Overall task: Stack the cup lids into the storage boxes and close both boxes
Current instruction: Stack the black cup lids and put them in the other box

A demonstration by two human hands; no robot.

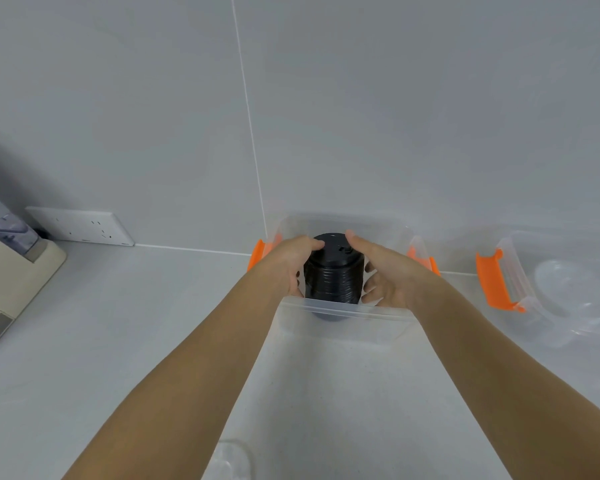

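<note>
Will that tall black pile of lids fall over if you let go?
Probably wobbly: the stack of black lids is tall and narrow, and both the left hand and right hand steady it. The lids look thin, so likely light. The clear box could catch them.

A white wall socket (84, 226) sits beside a beige appliance (11, 268).

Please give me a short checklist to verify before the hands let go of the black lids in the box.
1. Left hand and right hand hold the stack of black lids from both sides: ok.
2. Stack upright, lids aligned: ok.
3. Stack inside the clear storage box: ok.
4. Stack bottom resting on the box floor: cannot tell.
5. Orange latches swung open: ok.
6. Second box on the right closed: not ok.
</note>
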